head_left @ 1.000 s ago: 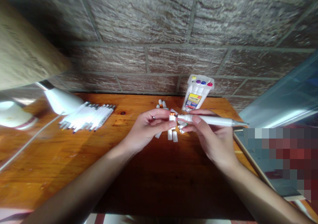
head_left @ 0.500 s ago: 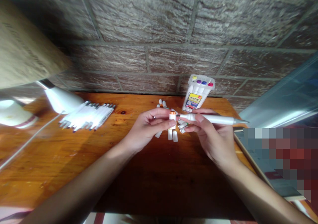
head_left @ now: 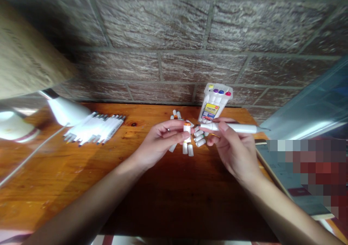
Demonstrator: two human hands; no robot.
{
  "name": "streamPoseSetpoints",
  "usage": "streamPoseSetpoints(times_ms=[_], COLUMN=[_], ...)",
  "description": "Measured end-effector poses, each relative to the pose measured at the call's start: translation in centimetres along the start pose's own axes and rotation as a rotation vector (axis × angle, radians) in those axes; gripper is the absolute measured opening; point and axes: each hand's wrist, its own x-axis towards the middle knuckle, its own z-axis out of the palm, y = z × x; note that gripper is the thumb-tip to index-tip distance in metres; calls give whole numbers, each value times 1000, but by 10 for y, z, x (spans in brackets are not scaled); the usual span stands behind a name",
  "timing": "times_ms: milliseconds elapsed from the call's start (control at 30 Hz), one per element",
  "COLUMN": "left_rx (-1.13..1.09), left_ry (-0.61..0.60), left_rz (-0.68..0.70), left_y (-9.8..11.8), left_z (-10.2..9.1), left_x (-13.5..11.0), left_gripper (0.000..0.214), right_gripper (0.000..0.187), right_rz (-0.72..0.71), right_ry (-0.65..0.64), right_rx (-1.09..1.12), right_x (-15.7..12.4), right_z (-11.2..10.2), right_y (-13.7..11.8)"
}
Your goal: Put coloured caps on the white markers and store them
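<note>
Between thumb and fingers, my left hand (head_left: 160, 141) pinches a white marker cap (head_left: 187, 132) with an orange top, held upright. To its right, my right hand (head_left: 236, 147) grips a white marker (head_left: 235, 128) lying nearly level. One dark end of the marker points at the cap, a small gap apart; its thin pale tip points right. Beneath and around my hands, several loose white caps (head_left: 200, 142) lie on the table, some partly hidden by my fingers.
Behind my hands stands a clear marker case (head_left: 213, 103) with several colored markers. A row of uncapped markers (head_left: 95, 129) lies left, beside a lamp (head_left: 63, 109) and its cord. The wooden table (head_left: 152, 198) meets a brick wall (head_left: 185, 27).
The marker's dark end has drawn slightly away from the orange-topped cap, and more of the loose caps shows between my hands. Both hands keep their hold.
</note>
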Motion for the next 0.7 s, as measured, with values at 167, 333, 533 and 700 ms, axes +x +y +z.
streamPoseSetpoints(times_ms=[167, 333, 533, 700], left_rx=[7, 3, -4, -23], left_ry=[5, -1, -30, -48], left_rz=[-8, -11, -1, 9], left_y=[1, 1, -1, -1], left_z=[0, 0, -2, -2], left_x=[0, 0, 0, 0], left_gripper=[27, 26, 24, 23], right_gripper=[20, 17, 17, 17], right_rz=[7, 2, 27, 25], right_ry=[15, -18, 1, -20], right_rx=[1, -15, 14, 61], right_x=[1, 0, 0, 1], right_z=[1, -1, -2, -1], right_y=[0, 0, -1, -2])
